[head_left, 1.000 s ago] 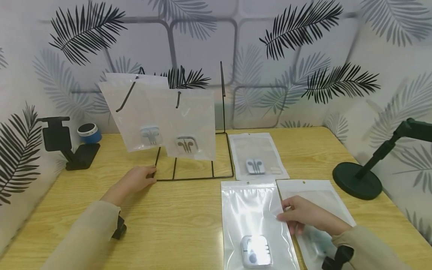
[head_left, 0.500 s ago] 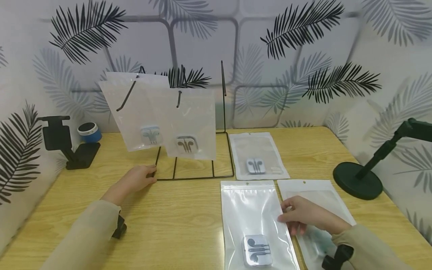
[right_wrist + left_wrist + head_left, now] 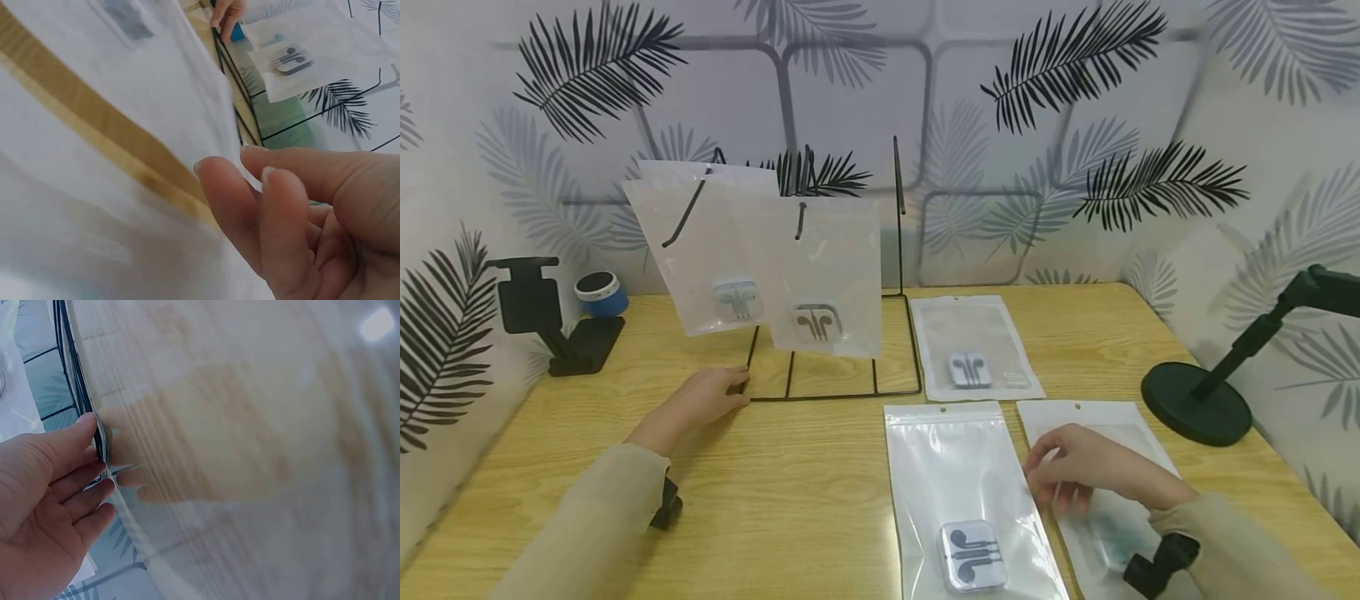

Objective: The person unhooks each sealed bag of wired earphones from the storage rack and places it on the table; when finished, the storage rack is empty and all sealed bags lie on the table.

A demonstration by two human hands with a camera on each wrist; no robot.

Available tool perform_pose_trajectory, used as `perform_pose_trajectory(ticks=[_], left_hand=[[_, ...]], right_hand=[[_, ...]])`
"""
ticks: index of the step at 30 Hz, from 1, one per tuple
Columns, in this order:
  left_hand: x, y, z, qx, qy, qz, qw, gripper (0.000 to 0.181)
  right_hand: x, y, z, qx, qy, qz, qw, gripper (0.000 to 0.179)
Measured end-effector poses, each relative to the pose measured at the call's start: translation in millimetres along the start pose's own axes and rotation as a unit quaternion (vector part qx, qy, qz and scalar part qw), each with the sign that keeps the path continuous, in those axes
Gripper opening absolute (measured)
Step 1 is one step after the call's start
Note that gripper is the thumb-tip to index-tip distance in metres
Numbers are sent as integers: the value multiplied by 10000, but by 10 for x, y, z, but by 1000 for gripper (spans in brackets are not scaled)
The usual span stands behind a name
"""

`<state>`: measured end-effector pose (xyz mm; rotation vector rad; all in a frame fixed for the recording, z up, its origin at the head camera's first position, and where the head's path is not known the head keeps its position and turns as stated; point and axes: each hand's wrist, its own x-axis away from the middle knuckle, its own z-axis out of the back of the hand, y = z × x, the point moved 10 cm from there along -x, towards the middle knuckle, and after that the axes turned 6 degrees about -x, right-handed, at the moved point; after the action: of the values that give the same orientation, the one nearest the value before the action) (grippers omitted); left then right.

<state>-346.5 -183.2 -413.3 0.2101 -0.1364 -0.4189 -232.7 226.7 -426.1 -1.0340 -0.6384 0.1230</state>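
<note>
In the head view, three flat white plastic zip bags (image 3: pixel 951 467) lie on the yellow wood-grained bench (image 3: pixel 805 492); two each show one square case of earphones (image 3: pixel 972 556), the third's contents being unclear. At least two white hanging bags (image 3: pixel 838 267), one case visible in each, hang from the black wire rack (image 3: pixel 820 397). The left hand (image 3: pixel 703 396) pinches its front-left corner; the right hand (image 3: pixel 1086 467) is at the front-left flat bag's right edge.

Left wrist view: thumb and fingers grip wire.

Right wrist view: fingertips close together; whether they pinch plastic cannot be told.
</note>
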Motion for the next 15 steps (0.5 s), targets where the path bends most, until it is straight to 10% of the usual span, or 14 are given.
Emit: perform_pose_trajectory(ticks=[15], left_hand=[[0, -5, 4, 5, 2, 29, 10000, 47]], right_hand=[[-192, -876, 449, 230, 499, 1112, 9923, 39]])
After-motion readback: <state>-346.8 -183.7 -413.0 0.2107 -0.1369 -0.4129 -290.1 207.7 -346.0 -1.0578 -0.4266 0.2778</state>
